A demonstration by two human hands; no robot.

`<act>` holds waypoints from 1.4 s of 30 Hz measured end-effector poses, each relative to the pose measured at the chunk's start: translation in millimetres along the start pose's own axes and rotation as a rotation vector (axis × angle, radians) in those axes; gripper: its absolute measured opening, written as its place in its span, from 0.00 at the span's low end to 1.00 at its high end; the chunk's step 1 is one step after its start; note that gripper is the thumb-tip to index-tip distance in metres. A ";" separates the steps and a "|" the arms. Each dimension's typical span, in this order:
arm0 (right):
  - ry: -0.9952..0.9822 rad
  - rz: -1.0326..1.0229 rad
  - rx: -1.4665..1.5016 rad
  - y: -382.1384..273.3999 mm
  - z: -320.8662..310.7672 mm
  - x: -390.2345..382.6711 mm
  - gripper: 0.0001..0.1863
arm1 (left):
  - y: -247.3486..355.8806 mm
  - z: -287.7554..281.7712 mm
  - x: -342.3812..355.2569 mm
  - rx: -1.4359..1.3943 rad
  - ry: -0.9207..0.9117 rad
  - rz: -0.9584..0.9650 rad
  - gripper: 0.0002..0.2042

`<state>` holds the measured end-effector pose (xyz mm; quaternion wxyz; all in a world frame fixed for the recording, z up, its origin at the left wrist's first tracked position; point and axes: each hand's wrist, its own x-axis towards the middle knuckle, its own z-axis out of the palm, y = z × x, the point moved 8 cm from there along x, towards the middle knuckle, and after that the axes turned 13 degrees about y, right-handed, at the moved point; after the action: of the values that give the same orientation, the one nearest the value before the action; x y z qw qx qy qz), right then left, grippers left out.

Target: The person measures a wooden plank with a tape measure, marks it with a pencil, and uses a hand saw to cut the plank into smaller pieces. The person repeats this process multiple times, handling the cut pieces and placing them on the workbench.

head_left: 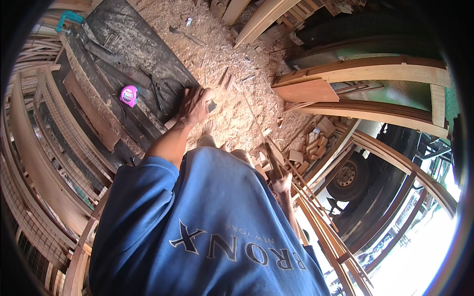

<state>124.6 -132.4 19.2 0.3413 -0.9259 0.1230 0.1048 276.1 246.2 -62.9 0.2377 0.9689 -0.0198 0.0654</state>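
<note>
Right hand (281, 182): its grip was closed around a brown wooden stick (273, 162), beside the blue shirt (217, 197).
Left hand (195, 106): was at the corner of the dark counter (143, 39); its grip I could not tell.
Tape measure (129, 95): pink, lay on the counter.

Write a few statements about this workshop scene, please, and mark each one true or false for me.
1. The left hand is at the edge of the dark, flat bench. True.
2. The round pink tape measure is in the right hand. False: that hand grips a long, brown, stick-like piece.
3. The tape measure lies to the left of the left hand. True.
4. The teal C-shaped clamp lies beside the right hand. False: it is by the bench's far left end.
5. A black-tyred wheel shows on the right. True.
</note>
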 end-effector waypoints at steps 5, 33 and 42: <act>0.141 0.364 -0.196 66.6 -15.4 -41.1 0.13 | 2.7 0.8 0.3 0.040 -0.148 -0.017 0.26; -0.527 -1.909 -0.328 -467.7 275.4 175.8 0.32 | 28.4 -14.2 -66.4 0.073 0.493 -0.706 0.25; -0.353 -1.965 -0.369 -474.2 371.9 195.1 0.33 | 34.3 -42.3 -92.9 -0.017 0.708 -0.586 0.19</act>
<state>410.5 431.1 -24.6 0.1415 -0.6269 -0.7629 -0.0695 176.8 236.1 -22.7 0.2464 0.8497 0.3369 0.3221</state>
